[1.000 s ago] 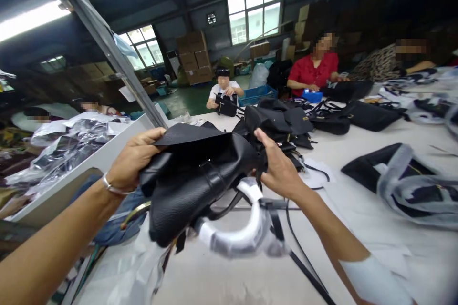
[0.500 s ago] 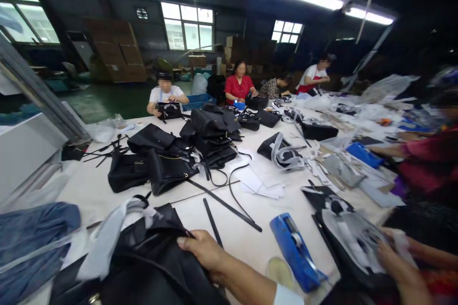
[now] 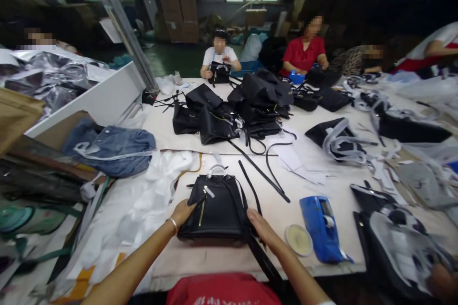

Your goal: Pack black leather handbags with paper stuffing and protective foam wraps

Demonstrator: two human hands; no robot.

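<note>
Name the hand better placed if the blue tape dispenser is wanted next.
Likely the right hand: it is nearer the tape dispenser, on the same side of the black bag; the left hand is opposite.

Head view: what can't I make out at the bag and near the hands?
- Black bag: far face, head view, hidden by its near face.
- Left hand: some fingers, head view, hidden by the bag.
- Red cloth: full lettering, head view, cut off by the bottom edge.
- Co-worker's hand: finger positions, head view, lost to blur.
</note>
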